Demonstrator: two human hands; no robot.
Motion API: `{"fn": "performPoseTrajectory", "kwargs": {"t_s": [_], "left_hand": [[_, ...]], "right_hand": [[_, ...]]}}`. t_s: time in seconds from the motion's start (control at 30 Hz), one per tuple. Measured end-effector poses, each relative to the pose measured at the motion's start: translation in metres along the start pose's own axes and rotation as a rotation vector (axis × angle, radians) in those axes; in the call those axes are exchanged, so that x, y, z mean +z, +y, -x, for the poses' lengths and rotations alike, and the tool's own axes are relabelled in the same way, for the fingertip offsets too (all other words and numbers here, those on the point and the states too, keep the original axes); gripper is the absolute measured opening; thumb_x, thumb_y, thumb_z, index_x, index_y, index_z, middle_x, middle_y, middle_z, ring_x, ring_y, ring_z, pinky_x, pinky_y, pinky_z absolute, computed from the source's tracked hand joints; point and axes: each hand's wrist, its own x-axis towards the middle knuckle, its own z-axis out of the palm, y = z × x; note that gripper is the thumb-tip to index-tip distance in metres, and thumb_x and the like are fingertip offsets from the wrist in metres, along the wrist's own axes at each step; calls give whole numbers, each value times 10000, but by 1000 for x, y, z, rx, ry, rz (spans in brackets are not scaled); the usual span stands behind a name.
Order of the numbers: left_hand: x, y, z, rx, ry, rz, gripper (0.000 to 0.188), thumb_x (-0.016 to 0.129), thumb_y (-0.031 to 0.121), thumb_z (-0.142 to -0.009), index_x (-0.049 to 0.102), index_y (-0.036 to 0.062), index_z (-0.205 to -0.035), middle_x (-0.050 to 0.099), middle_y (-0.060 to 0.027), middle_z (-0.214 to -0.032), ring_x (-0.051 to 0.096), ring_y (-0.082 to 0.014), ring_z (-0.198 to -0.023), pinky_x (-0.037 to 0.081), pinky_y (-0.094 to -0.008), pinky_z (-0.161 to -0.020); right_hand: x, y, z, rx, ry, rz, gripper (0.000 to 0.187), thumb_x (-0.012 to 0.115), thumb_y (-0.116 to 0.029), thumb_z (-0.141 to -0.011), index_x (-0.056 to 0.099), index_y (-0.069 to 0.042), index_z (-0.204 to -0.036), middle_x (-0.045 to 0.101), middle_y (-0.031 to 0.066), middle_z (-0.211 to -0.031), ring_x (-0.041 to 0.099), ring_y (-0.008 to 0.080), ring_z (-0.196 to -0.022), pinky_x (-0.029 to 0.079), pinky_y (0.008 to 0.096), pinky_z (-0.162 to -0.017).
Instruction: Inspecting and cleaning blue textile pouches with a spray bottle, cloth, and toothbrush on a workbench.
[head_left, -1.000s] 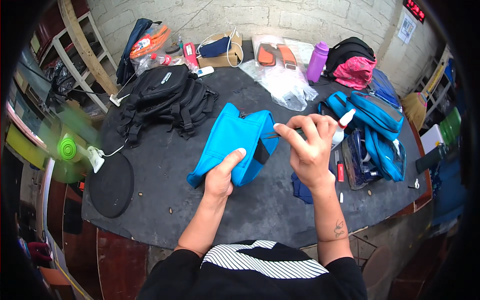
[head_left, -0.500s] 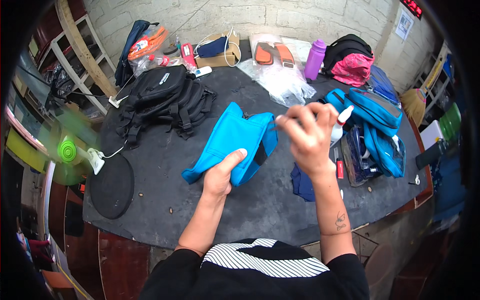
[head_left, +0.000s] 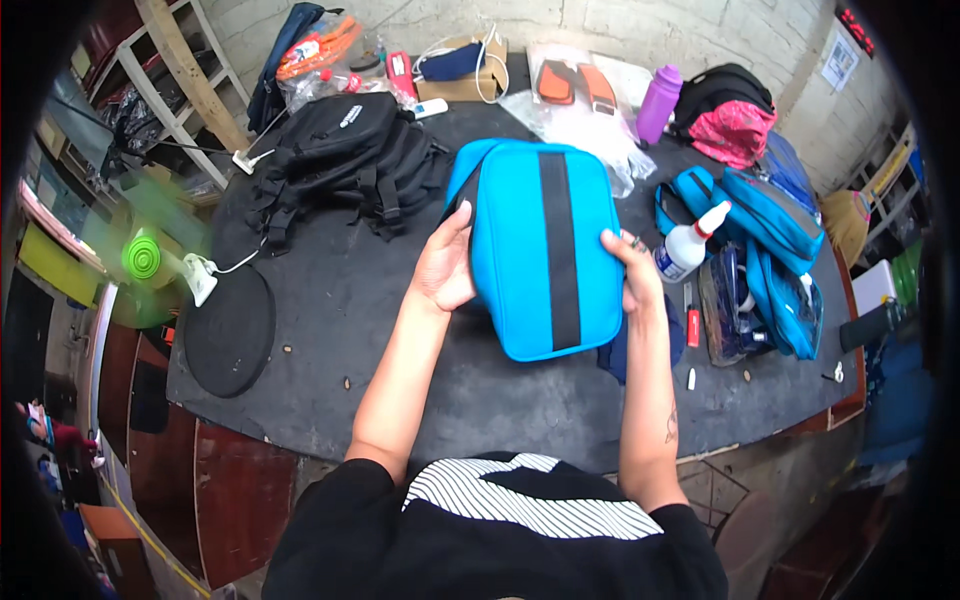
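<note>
Between my two hands, above the dark table, is a bright blue fabric bag (head_left: 515, 250) with rounded corners and a black strip down its broad face. My left hand (head_left: 447, 262) grips its left side, thumb on the edge and fingers partly hidden behind. On the right edge, my right hand (head_left: 634, 268) has its thumb on the front panel; the other fingers are mostly out of sight behind the bag. Just beyond that hand stands a white spray bottle (head_left: 685, 248). A dark blue cloth (head_left: 655, 340) lies partly hidden under my right forearm.
A black backpack (head_left: 350, 165) lies at the back left, near a round black disc (head_left: 230, 330) and a green fan (head_left: 142, 258). Blue bags (head_left: 775, 230) are piled at the right. Further back are a purple bottle (head_left: 658, 105), plastic-wrapped orange pieces (head_left: 597, 88) and a pink-and-black bag (head_left: 732, 128).
My right hand, raised and off the bag before, now holds its right side. The blue bag has been turned so its broad striped face shows. The whole view has shifted slightly.
</note>
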Motion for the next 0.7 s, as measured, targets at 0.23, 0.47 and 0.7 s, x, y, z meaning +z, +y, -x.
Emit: {"fn": "performPoseTrajectory", "kwargs": {"t_s": [0.23,0.47,0.7], "left_hand": [[-2,-9,-2,154,294,-147,226,580,158,-930,594,-2,-1089,664,-104,-1032,644,-192,-946,523,-379,-873],[-25,-9,-12,299,515,-17,254,590,186,-925,568,-5,-1091,650,-107,-1058,638,-207,-962,525,-370,-889],[-37,14,-8,168,249,129,241,512,155,-963,560,-48,-1084,655,-128,-1030,646,-221,-944,547,-334,-863]], "right_hand": [[-52,19,-35,142,-234,-569,444,594,-359,-912,570,15,-1151,655,160,-1086,643,272,-993,537,406,-841],[-9,14,12,174,-12,-622,282,566,-309,-942,511,-98,-762,434,-15,-644,361,94,-500,266,255,-463],[1,22,20,-528,227,309,679,757,-247,-769,401,-106,-1330,520,58,-1102,493,100,-723,403,233,-606]]}}
